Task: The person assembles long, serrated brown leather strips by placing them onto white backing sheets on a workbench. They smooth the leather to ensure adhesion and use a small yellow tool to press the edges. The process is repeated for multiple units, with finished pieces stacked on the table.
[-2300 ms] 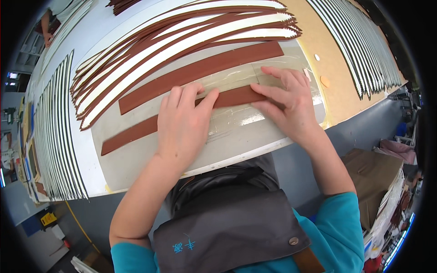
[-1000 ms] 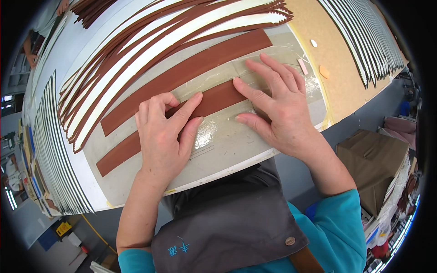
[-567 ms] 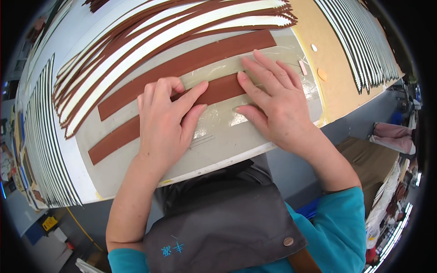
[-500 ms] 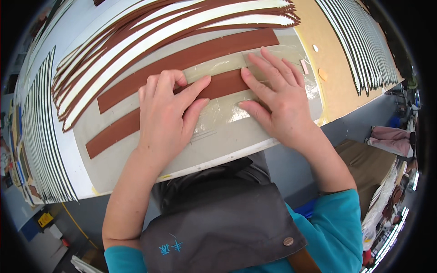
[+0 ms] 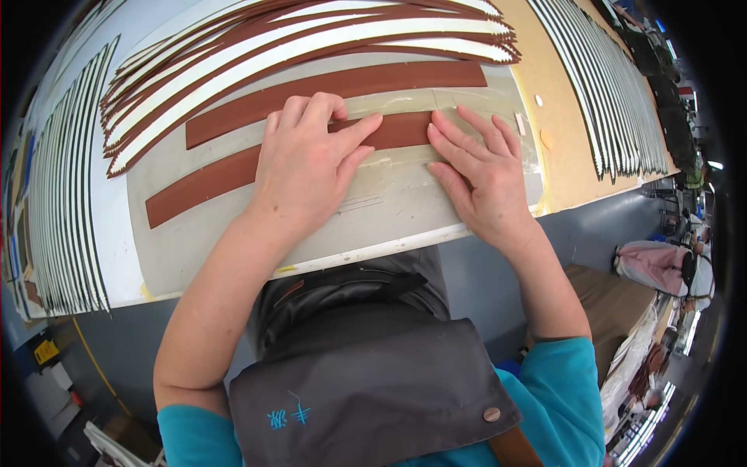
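Observation:
A reddish-brown strip (image 5: 204, 188), perhaps leather, lies across a greyish mat (image 5: 373, 222) in front of me. My left hand (image 5: 299, 171) is closed over its middle, thumb and index finger along opposite edges and the other fingers curled. Part of the strip is hidden beneath this hand. At the strip's right end, my right hand (image 5: 490, 175) rests with its fingers apart, the index fingertip touching the end and the thumb on the mat just below. A second brown strip (image 5: 389, 79) lies flat beyond the first, roughly parallel.
Behind the strips is a heap of long brown-and-white strips (image 5: 311, 48) with zigzag ends. Dark-and-white striped rows flank the work, at left (image 5: 70, 194) and right (image 5: 603, 101). Small pieces, one white (image 5: 538, 100) and one tan (image 5: 546, 139), lie right. The table's front edge (image 5: 366, 254) is close to me.
The whole view has shifted and turned slightly. My right hand's fingers have come down nearer the strip's end. My left hand keeps its place on the strip.

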Motion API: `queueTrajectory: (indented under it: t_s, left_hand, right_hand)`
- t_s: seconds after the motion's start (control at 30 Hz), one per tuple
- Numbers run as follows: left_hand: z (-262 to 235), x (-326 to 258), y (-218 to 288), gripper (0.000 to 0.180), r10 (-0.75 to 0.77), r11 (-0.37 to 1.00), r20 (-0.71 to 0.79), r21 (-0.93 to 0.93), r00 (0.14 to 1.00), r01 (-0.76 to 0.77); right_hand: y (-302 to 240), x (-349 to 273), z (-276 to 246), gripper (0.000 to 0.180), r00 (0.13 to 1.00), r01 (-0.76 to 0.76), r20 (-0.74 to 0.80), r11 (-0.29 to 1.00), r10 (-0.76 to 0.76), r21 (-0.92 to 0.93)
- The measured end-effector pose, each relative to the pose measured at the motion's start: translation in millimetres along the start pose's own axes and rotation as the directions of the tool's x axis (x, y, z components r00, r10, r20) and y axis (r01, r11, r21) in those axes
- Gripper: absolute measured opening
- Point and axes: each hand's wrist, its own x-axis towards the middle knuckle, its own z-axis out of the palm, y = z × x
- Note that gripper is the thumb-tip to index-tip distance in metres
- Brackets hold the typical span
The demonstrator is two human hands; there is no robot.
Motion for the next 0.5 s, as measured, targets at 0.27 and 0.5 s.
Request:
queueTrajectory:
  t_s: [0.27, 0.5]
  left_hand:
    - [-27.4, -35.9, -15.5, 0.037, -0.048, 0.999, 0.062, -0.014, 0.997, 0.049]
    - [-21.3, -30.6, -0.2, 0.042, -0.04, 0.993, 0.04, 0.117, 0.998, 0.035]
  right_hand:
    - [-2.6, -1.8, 3.7, 0.039, 0.999, -0.05, -0.004, 0.997, 0.051, 0.061]
    - [-2.2, -2.5, 3.5, 0.04, 0.998, -0.065, 0.001, 0.996, 0.066, 0.068]
